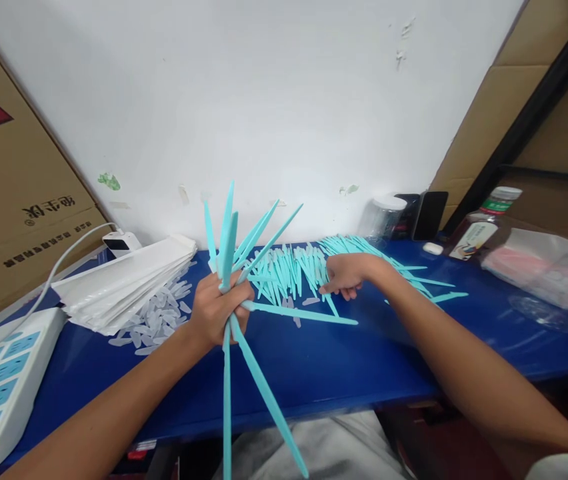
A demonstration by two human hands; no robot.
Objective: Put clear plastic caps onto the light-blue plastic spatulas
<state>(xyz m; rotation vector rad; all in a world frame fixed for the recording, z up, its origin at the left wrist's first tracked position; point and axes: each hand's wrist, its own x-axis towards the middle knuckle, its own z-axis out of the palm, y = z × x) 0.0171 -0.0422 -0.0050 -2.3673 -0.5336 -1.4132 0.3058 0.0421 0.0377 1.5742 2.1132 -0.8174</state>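
My left hand (221,303) is closed around a bunch of slim teal eyebrow razors (269,380), held above the table. Their long handles fan out upward, downward and to the right. My right hand (348,275) reaches to the razor piles, its thumb and fingers pinched together on a single teal razor (332,306) that sticks out below. Just left of it lies a row of teal razors with translucent caps (284,270). Another pile of razors (414,275) lies behind and to the right, partly covered by my right forearm. Several loose translucent caps (157,319) lie heaped at the left.
White envelopes (124,283) are stacked on the blue table (344,373), near a power strip (9,380) and a cabled white device (121,241). Along the right stand a clear jar (381,217), a phone (430,215), a bottle (481,223) and a plastic-wrapped pink pack (534,267).
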